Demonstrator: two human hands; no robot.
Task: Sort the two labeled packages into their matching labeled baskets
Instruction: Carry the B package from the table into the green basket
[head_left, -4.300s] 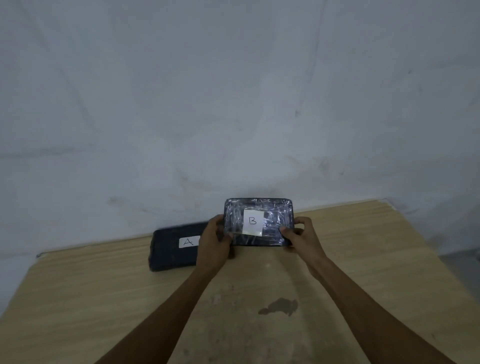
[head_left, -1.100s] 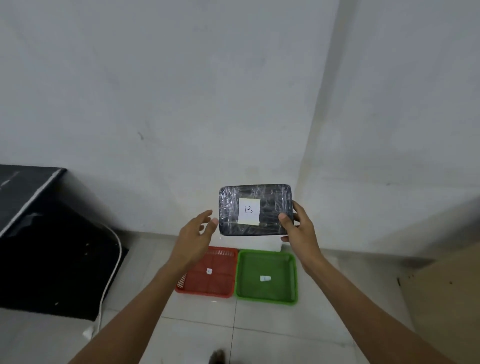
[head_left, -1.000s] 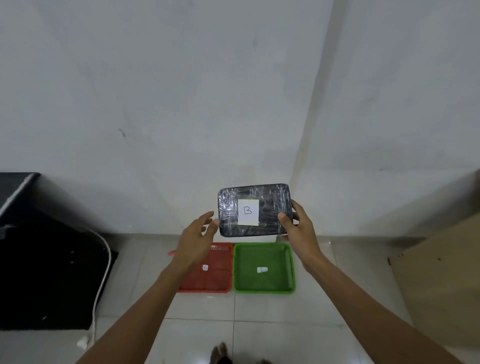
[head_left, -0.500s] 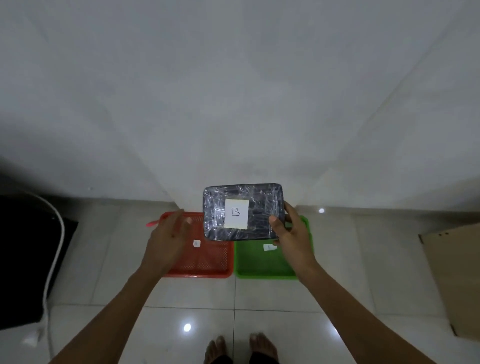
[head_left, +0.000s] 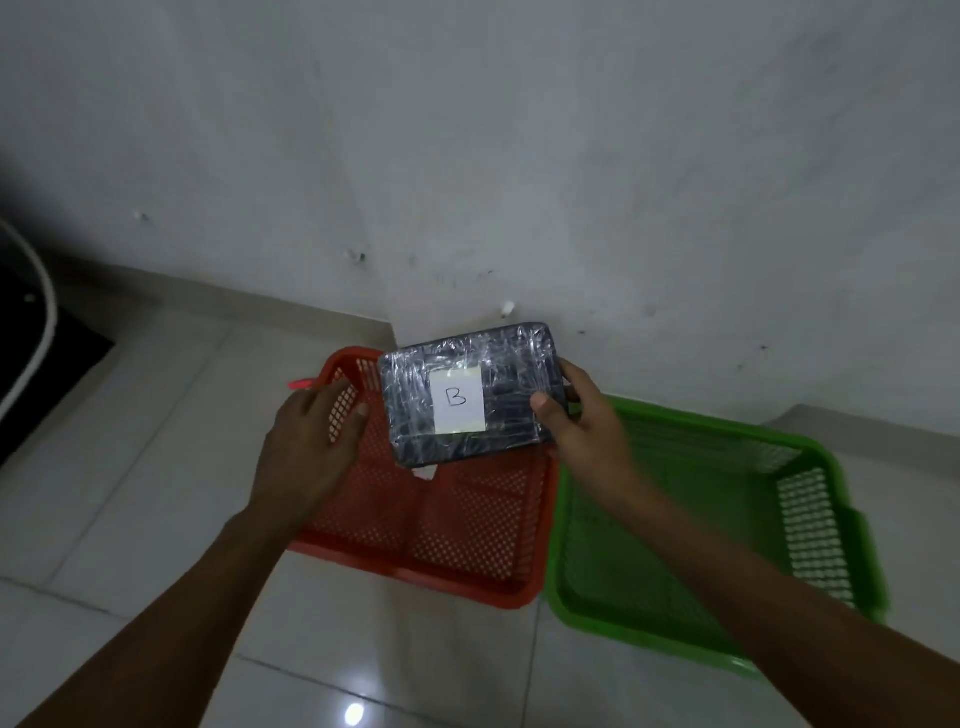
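A dark package wrapped in clear film, with a white label marked B (head_left: 470, 395), hangs in the air over the far part of the red basket (head_left: 467, 551). My right hand (head_left: 582, 426) grips its right edge. My left hand (head_left: 311, 447) is open just left of the package, not touching it, over the red basket's left side. The green basket (head_left: 810, 525) stands on the floor right beside the red one. A white tag in the red basket is mostly hidden under the package. Package A is out of view.
Both baskets sit on white floor tiles near a white wall. A black object with a white cable (head_left: 36, 332) is at the left edge.
I have come much closer and lower to the baskets. The package has come down over the red basket, held by my right hand alone; my left hand stays off it.
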